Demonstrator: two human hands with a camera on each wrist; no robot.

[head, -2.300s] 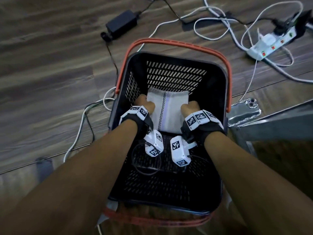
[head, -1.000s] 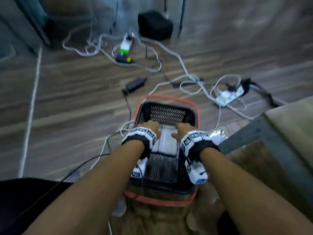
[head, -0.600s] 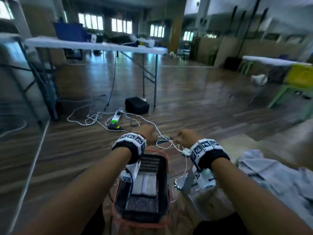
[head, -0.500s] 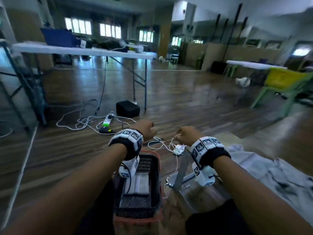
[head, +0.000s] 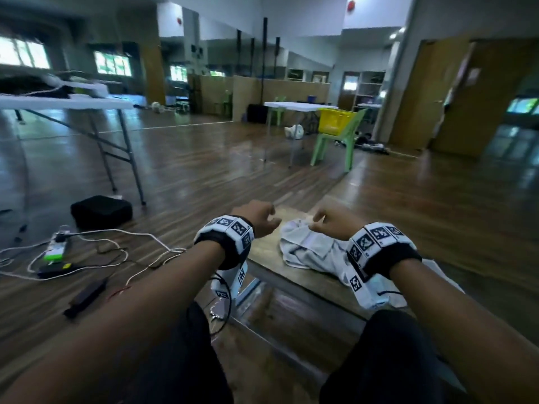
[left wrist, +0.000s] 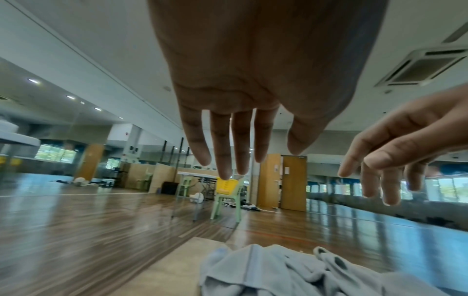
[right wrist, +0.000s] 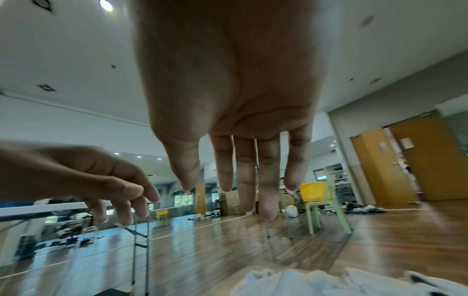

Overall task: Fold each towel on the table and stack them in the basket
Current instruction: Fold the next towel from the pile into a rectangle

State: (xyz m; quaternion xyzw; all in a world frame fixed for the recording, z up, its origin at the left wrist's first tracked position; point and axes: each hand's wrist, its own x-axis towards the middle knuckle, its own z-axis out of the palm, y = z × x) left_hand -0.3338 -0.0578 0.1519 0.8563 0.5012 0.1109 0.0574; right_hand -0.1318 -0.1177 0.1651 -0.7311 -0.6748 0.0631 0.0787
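towel (head: 313,249) lies crumpled, pale grey, on the table (head: 264,247), below left hand (head: 256,218) and right hand (head: 335,225), both loose, empty.

Crumpled towel (head: 313,250) partly behind right wrist, cut off in wrist views, far room blurred

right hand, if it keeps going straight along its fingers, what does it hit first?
Probably the crumpled pale grey towel on the wooden table. The right hand is open and empty, hovering over the towel's far edge with fingers angled forward and down. Depth is unclear; it might pass over the far edge.
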